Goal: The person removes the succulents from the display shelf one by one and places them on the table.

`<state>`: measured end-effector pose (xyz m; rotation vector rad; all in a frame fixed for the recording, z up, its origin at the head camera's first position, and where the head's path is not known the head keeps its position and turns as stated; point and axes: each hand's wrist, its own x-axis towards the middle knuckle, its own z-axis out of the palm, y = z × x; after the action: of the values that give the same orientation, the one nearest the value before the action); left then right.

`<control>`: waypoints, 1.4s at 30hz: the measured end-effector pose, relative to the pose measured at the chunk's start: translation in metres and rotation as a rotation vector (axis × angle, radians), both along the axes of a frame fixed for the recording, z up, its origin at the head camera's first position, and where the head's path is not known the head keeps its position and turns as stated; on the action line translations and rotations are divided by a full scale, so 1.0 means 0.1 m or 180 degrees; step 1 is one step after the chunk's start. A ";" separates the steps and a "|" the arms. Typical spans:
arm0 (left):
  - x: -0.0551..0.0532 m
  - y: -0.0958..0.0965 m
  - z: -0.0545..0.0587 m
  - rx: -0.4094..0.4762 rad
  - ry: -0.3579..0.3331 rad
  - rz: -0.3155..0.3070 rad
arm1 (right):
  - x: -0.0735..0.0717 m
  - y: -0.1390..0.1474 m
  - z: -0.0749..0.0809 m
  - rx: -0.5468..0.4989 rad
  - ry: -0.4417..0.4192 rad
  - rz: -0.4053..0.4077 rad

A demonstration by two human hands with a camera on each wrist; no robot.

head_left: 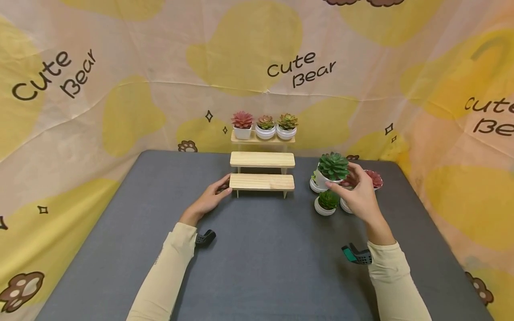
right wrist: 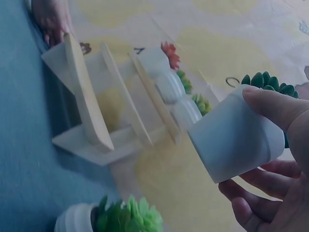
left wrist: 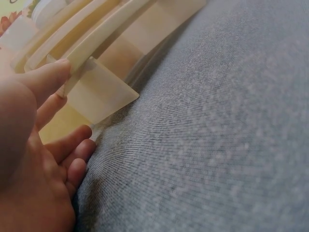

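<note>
My right hand (head_left: 361,196) holds a green succulent in a white pot (head_left: 333,166) between thumb and fingers, raised over the other pots at the right. In the right wrist view, the thumb lies at the rim of that smooth white pot (right wrist: 236,135) and the fingers reach round its other side. My left hand (head_left: 206,199) is at the left end of the three-tier wooden display stand (head_left: 262,182). Seen from the left wrist, thumb and index finger pinch the end of the lowest shelf (left wrist: 104,38), while the other fingers curl loosely beside the clear side support (left wrist: 101,92).
Three potted succulents, one pink-red (head_left: 242,119) among them, stand on the top tier. Beneath my right hand are several more pots, including a small green succulent (head_left: 328,199) and a red one (head_left: 374,178). A grey cloth (head_left: 257,267) covers the table; a printed curtain (head_left: 168,53) hangs behind.
</note>
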<state>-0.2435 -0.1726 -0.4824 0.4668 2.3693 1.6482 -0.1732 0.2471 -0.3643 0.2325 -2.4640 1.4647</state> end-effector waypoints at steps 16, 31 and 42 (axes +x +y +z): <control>0.00 0.00 0.00 -0.0035 0.0017 0.0043 | 0.08 0.52 -0.07 0.0053 0.0260 -0.0299; 0.21 0.10 0.34 -0.0063 0.0038 -0.0047 | 0.08 1.07 -0.24 -0.1043 -0.0105 0.0191; 0.19 0.07 0.34 -0.0056 0.0006 -0.0045 | 0.07 1.48 -0.35 -0.1201 -0.0393 0.0168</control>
<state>-0.2249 -0.1654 -0.4485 0.4811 2.3742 1.6202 -0.1667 0.3947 -0.3997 0.1346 -2.2250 1.9811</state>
